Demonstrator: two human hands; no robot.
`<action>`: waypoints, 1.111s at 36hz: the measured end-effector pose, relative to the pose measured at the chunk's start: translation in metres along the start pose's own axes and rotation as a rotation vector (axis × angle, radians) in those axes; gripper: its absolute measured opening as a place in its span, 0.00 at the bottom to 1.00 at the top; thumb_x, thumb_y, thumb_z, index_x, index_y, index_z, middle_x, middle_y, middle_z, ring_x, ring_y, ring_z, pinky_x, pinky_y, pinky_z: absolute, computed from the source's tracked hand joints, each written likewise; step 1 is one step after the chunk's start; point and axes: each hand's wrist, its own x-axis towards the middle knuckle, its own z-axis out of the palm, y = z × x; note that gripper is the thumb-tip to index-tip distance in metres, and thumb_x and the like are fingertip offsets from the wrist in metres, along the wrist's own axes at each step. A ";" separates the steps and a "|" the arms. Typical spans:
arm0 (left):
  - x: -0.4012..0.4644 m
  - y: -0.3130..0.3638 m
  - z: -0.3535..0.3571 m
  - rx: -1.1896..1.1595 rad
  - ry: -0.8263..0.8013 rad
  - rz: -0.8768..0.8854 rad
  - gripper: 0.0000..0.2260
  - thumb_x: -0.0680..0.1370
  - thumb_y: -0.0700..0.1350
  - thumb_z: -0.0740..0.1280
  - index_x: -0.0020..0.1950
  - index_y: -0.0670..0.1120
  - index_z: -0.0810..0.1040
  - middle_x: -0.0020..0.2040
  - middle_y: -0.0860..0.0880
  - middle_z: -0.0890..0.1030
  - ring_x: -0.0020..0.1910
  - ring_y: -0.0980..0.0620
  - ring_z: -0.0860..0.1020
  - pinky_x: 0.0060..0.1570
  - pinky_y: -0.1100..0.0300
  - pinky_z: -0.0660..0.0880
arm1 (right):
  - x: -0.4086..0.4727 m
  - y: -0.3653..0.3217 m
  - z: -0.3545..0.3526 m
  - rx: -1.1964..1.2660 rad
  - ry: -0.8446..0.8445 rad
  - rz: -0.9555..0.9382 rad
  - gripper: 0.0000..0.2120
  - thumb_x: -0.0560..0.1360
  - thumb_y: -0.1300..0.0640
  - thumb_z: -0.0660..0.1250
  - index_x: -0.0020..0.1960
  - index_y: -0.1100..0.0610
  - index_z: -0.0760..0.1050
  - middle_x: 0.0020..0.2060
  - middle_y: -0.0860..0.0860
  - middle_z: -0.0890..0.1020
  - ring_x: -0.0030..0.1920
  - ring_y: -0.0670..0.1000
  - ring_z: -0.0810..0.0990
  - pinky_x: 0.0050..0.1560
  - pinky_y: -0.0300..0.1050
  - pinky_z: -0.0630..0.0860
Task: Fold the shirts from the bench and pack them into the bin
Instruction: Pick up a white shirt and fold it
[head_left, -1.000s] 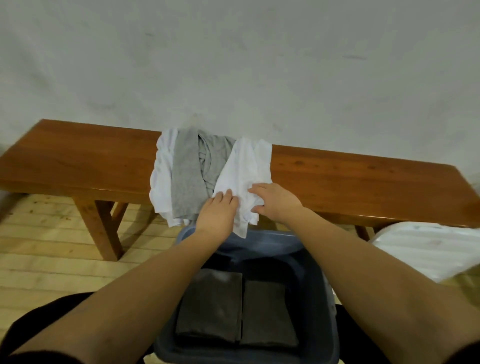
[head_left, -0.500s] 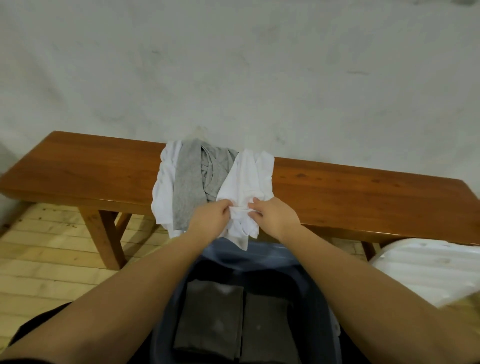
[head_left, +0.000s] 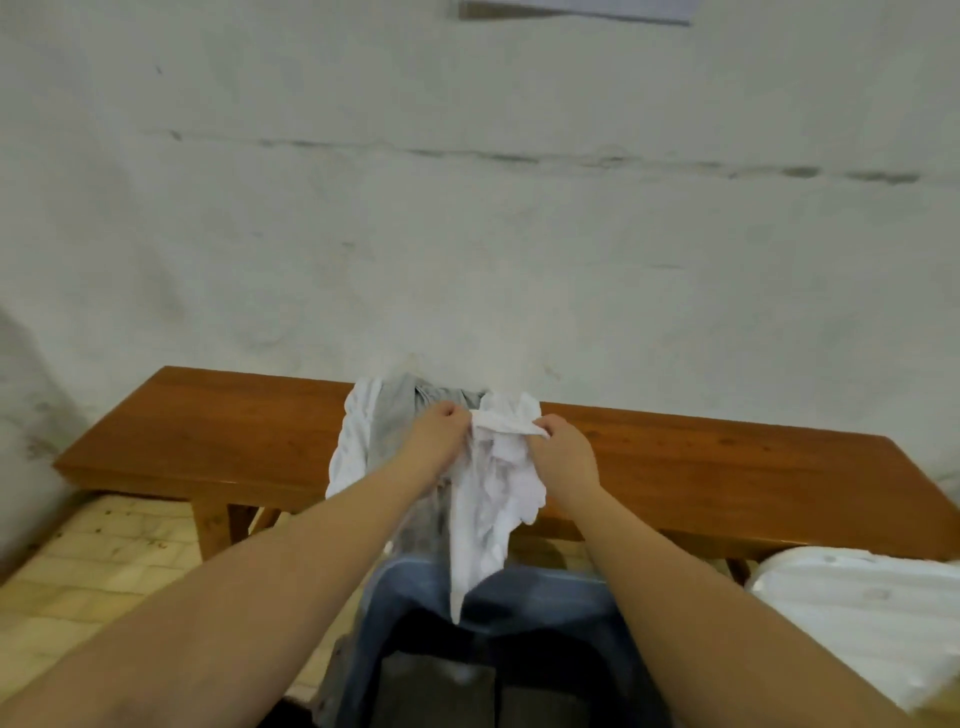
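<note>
Where fingers pinch: crumpled white shirt.

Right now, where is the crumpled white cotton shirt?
Centre of the head view: the white shirt hangs from the left hand and right hand, before the wooden bench, above the blue bin.

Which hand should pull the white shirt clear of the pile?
Probably the right hand: it pinches the white shirt on its free side, while the left hand sits over the grey shirt.
</note>
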 end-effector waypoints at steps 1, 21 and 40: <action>-0.003 0.011 -0.006 -0.050 -0.005 -0.014 0.09 0.80 0.42 0.56 0.41 0.45 0.69 0.36 0.48 0.70 0.35 0.51 0.68 0.35 0.58 0.65 | 0.001 -0.006 -0.010 0.030 0.014 0.005 0.05 0.79 0.56 0.60 0.50 0.51 0.75 0.42 0.49 0.80 0.42 0.49 0.78 0.41 0.43 0.73; -0.053 0.146 -0.093 0.268 -0.125 0.505 0.09 0.78 0.54 0.67 0.43 0.53 0.83 0.40 0.54 0.83 0.41 0.54 0.80 0.43 0.59 0.73 | -0.028 -0.112 -0.166 0.525 -0.013 -0.153 0.07 0.77 0.56 0.69 0.54 0.52 0.80 0.50 0.52 0.84 0.51 0.52 0.82 0.50 0.48 0.81; -0.056 0.156 -0.127 -0.394 -0.127 0.262 0.09 0.77 0.50 0.70 0.47 0.44 0.81 0.42 0.48 0.84 0.43 0.49 0.82 0.47 0.55 0.77 | -0.067 -0.055 -0.123 -0.095 -0.598 -0.100 0.14 0.68 0.49 0.71 0.54 0.47 0.83 0.50 0.44 0.86 0.52 0.48 0.84 0.57 0.44 0.78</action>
